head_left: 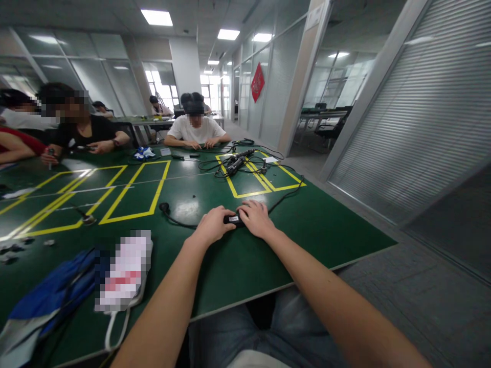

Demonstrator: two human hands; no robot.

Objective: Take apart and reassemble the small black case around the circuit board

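Note:
A black power adapter [233,219] with a small white label lies on the green table in front of me. My left hand [215,223] grips its left end, thumb and fingers around it. Over its right end my right hand [256,217] is closed, covering part of the casing. One black cord runs left from under my left hand to a round-headed black plug [164,207]. Another black cord [286,194] leads from behind my right hand toward the back right of the table.
Yellow tape rectangles mark the green table [326,225]. A tangle of black cords and adapters [238,162] lies at the back. A pixelated white item [128,271] and a blue-and-white bundle [57,291] lie at left. A person [197,128] sits opposite; others sit left.

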